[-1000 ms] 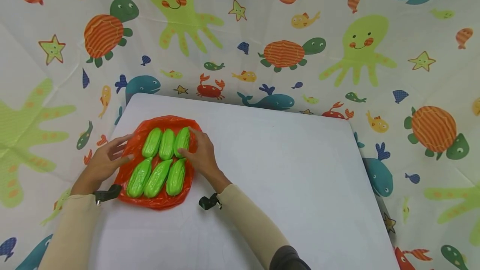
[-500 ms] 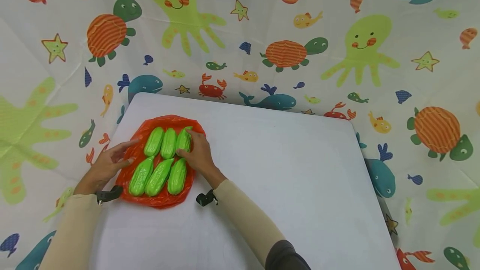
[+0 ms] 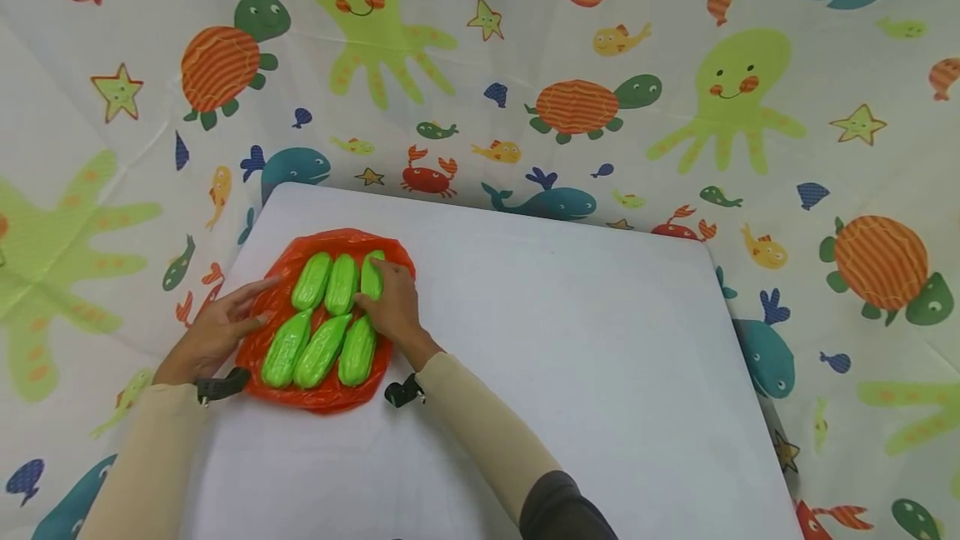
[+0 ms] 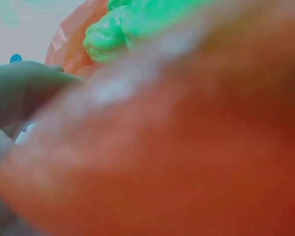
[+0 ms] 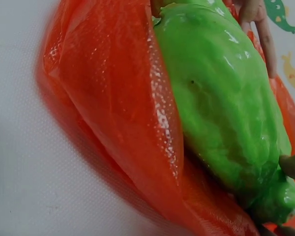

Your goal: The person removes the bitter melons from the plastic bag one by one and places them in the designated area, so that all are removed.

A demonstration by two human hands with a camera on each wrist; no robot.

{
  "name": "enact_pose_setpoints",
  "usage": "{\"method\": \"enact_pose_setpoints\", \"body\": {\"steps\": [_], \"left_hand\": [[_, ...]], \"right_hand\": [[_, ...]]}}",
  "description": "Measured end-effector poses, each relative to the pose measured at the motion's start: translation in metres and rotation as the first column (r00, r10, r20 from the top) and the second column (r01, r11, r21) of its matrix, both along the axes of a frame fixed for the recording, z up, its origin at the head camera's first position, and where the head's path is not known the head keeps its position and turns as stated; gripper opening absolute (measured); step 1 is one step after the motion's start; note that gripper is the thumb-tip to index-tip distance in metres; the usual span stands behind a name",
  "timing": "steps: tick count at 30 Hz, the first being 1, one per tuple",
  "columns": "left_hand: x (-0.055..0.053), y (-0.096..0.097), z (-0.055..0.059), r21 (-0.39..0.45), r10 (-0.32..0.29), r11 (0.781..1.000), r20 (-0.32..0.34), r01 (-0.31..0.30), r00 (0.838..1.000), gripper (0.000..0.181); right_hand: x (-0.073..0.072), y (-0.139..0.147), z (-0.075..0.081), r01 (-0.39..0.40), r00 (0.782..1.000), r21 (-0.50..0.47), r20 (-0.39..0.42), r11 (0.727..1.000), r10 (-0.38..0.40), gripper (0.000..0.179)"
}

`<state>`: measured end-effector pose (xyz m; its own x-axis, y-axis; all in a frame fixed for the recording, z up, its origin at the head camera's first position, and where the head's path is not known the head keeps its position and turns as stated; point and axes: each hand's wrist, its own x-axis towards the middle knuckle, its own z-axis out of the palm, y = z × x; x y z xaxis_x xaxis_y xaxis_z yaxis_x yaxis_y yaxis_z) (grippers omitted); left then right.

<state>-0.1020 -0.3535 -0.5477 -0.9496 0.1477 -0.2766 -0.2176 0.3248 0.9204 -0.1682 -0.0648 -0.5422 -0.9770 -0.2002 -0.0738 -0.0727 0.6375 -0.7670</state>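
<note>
Several shiny green gourds lie in two rows inside a spread-out red plastic bag on the left part of the white table. My right hand grips the back-right gourd, thumb on its near side and fingers over its far end, hiding part of it. In the right wrist view, a large front gourd lies beside the raised red bag wall. My left hand rests at the bag's left edge with thumb and fingers spread. The bag, blurred, fills most of the left wrist view, with a finger at its edge.
The white tabletop stretches to the right of the bag. A cloth printed with sea animals hangs behind the table and runs down both sides. Each wrist wears a small black camera.
My right hand has moved slightly in over the back-right gourd and covers more of it. The left hand stays at the bag's edge. The whole head view has shifted a little.
</note>
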Motion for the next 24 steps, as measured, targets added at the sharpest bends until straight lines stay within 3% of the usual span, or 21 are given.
{"method": "enact_pose_setpoints", "body": {"steps": [7,16,20,24], "left_hand": [[-0.004,-0.001,0.001,0.065,-0.014,0.998,0.017,0.013,1.0,0.068],[-0.004,-0.001,0.004,0.05,-0.022,0.999,0.053,0.019,0.998,0.069],[-0.002,-0.002,0.003,0.051,-0.025,0.998,0.04,0.022,0.999,0.069],[-0.002,-0.003,0.002,0.109,-0.027,0.994,0.028,0.024,0.999,0.07]], "right_hand": [[0.001,0.005,0.002,0.033,0.999,-0.03,-0.014,0.999,-0.034,0.066],[0.007,0.013,0.009,0.057,0.998,-0.079,-0.037,0.995,-0.06,0.067],[0.009,0.019,0.011,0.067,0.996,-0.115,-0.059,0.991,-0.074,0.067],[0.008,0.027,0.013,0.09,0.991,-0.135,-0.083,0.987,-0.102,0.066]]}}
